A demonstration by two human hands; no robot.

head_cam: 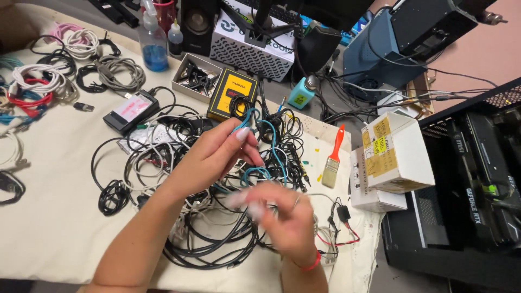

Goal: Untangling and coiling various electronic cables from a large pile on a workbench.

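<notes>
**Here, two hands work a teal cable above a heap of wires**

Here the left hand (217,154) is raised over the middle of the table (49,228), its grip closed on a teal cable (259,142), thumb and fingers pinching a strand near the top of the loop. The cable arcs up from the pinch and drops in a curl toward the right hand (282,214), which sits lower and nearer the camera. That hand is blurred; its fingers curl around something thin, but whether its grip is closed on the teal cable or on another wire I cannot tell. A red band (312,264) circles its wrist.

Under both hands lies a tangle of black cables (211,244), spread on the pale cloth covering the table. Just right of the tangle rests a paintbrush with an orange handle (334,154), and beyond it two stacked white cardboard boxes (396,157) stand at the table's edge. Behind the hands lie a yellow and black flat box (232,93) and a black adapter with a pink label (132,111). A spray bottle of blue liquid (154,46) stands further back. Coiled white, grey and red cables (38,84) lie well apart at the left.
</notes>
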